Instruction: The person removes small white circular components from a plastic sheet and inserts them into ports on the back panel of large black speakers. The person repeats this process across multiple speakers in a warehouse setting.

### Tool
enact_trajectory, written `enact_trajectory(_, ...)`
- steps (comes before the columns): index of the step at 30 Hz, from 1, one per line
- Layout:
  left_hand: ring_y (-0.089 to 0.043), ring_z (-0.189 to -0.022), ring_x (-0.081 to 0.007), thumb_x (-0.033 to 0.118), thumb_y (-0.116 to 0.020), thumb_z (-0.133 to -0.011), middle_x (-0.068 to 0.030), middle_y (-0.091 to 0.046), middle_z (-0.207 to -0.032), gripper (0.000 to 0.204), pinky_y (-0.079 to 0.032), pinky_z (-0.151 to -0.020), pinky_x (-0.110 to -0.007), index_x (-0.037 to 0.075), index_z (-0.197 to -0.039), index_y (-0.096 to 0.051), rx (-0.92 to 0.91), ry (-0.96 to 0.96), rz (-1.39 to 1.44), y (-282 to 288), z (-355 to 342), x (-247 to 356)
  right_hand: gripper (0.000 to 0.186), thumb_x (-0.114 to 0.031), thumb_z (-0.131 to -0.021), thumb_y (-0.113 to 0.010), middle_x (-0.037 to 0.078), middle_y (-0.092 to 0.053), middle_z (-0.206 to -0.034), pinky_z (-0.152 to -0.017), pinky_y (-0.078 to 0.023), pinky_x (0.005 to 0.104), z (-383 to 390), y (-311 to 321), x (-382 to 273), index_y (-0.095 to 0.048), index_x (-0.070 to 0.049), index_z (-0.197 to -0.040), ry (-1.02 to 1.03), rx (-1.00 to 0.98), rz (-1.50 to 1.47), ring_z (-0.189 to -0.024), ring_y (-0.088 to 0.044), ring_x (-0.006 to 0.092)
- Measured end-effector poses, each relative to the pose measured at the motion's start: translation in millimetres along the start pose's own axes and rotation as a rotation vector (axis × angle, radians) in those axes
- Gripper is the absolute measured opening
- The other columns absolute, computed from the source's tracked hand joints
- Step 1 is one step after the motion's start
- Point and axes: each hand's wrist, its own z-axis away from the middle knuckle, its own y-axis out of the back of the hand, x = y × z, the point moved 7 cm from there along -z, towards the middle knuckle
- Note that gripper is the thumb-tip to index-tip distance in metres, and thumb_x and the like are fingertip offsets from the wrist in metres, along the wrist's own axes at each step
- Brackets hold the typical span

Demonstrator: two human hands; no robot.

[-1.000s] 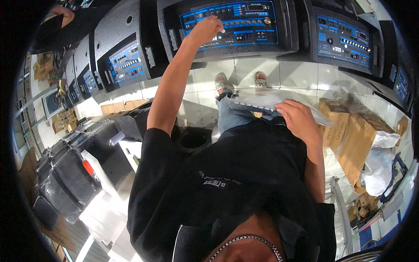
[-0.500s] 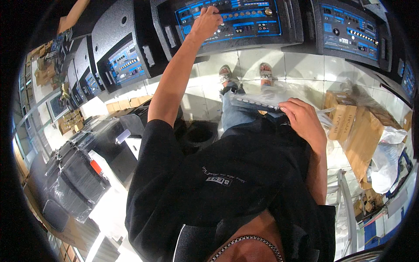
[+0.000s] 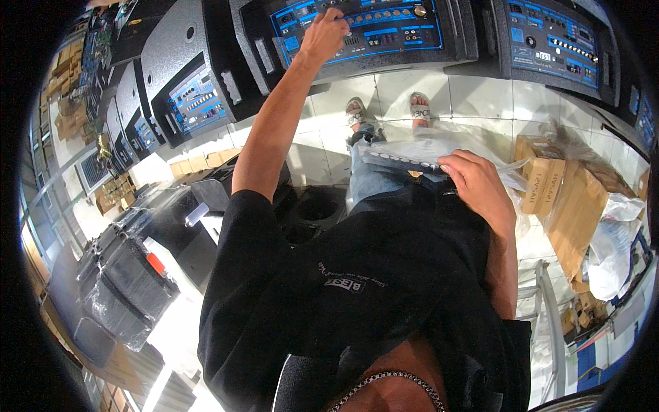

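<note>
- Up at twelve o'clock, the left hand reaches along a straight arm to the blue control panel of a black speaker cabinet; its fingers are curled together with the tips on the panel's row of small knobs, though whether they pinch one knob cannot be told.
- Toward two o'clock from the middle, the right hand rests at waist height, fingers bent and closed on the edge of a clear plastic bag that holds a flat dark strip of small parts.
- That bag lies across the person's lap, above the blue jeans, just in front of the black shirt.
- Below the panel, at twelve o'clock, two feet in sandals stand on the white tiled floor.
- Over at one to two o'clock, a second black cabinet with a blue panel stands beside the first.
- Along ten to eleven o'clock, more cabinets with blue panels run off in a row.
- Out at three o'clock, brown cardboard boxes lie on the floor, with crumpled white plastic wrap just beside them.
- Down at eight o'clock, black cases wrapped in clear film sit close together.
</note>
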Motion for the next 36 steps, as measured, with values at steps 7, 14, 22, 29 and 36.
enact_trajectory(7, -0.061, -0.108, -0.0316, 0.012, -0.061, -0.092, -0.0048, -0.059, -0.122, 0.015, -0.053, -0.094, -0.045, 0.011, -0.099, -0.074, -0.035, 0.007, -0.025, 2, -6, 11, 0.018, -0.008, -0.093, -0.062, 0.016, -0.069, -0.100, -0.079, -0.052, 0.0403, -1, -2, 4, -0.069, 0.001, -0.106, -0.032, -0.010, -0.009, -0.091, -0.067, 0.0353)
enact_trajectory(14, -0.053, -0.120, -0.0234, 0.007, -0.065, -0.082, -0.0032, -0.065, -0.114, 0.020, -0.046, -0.101, -0.042, 0.007, -0.099, -0.074, -0.043, 0.002, -0.075, -17, -3, 4, 0.018, -0.010, -0.094, -0.061, 0.016, -0.069, -0.100, -0.080, -0.052, 0.0407, -2, -3, 2, -0.070, 0.001, -0.105, -0.031, -0.015, -0.011, -0.091, -0.067, 0.0348)
enact_trajectory(22, -0.050, -0.122, -0.0241, 0.006, -0.067, -0.076, -0.0029, -0.067, -0.111, 0.024, -0.045, -0.102, -0.042, 0.007, -0.099, -0.074, -0.022, -0.006, -0.137, -21, -2, 8, 0.017, -0.009, -0.094, -0.062, 0.017, -0.069, -0.099, -0.078, -0.052, 0.0407, -3, -4, 3, -0.070, 0.001, -0.105, -0.015, -0.018, -0.010, -0.090, -0.067, 0.0352)
enact_trajectory(29, -0.055, -0.112, -0.0329, 0.013, -0.065, -0.090, -0.0097, -0.056, -0.121, 0.013, -0.050, -0.097, -0.044, 0.005, -0.098, -0.072, 0.052, 0.061, -0.033, -3, -1, 18, 0.017, -0.008, -0.093, -0.063, 0.017, -0.069, -0.097, -0.077, -0.052, 0.0406, -5, -5, 4, -0.070, 0.001, -0.105, -0.019, -0.015, -0.033, -0.089, -0.066, 0.0359)
enact_trajectory(36, -0.056, -0.109, -0.0334, 0.015, -0.065, -0.092, -0.0104, -0.056, -0.120, 0.013, -0.051, -0.095, -0.043, 0.005, -0.097, -0.071, 0.126, 0.002, -0.057, 4, 2, 25, 0.017, -0.007, -0.093, -0.062, 0.017, -0.068, -0.096, -0.077, -0.051, 0.0409, -7, -3, 2, -0.069, 0.002, -0.104, -0.016, -0.006, -0.039, -0.088, -0.066, 0.0367)
